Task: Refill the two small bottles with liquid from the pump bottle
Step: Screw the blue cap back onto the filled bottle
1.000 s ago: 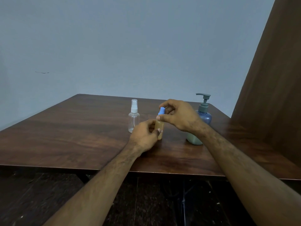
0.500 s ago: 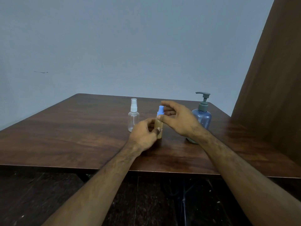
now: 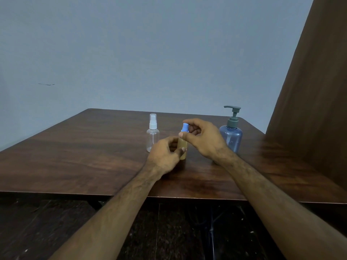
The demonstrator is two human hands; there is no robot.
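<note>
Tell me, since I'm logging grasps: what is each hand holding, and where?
Left hand grips the small amber bottle by its body; right hand holds its blue cap.

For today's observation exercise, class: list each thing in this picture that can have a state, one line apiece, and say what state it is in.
amber bottle: upright on the table, blue cap on.
clear spray bottle: upright, capped, looks empty, untouched.
pump bottle: upright, pump on, untouched.
left hand: grips the amber bottle's body.
right hand: fingers curled at the blue cap; contact unclear.
</note>
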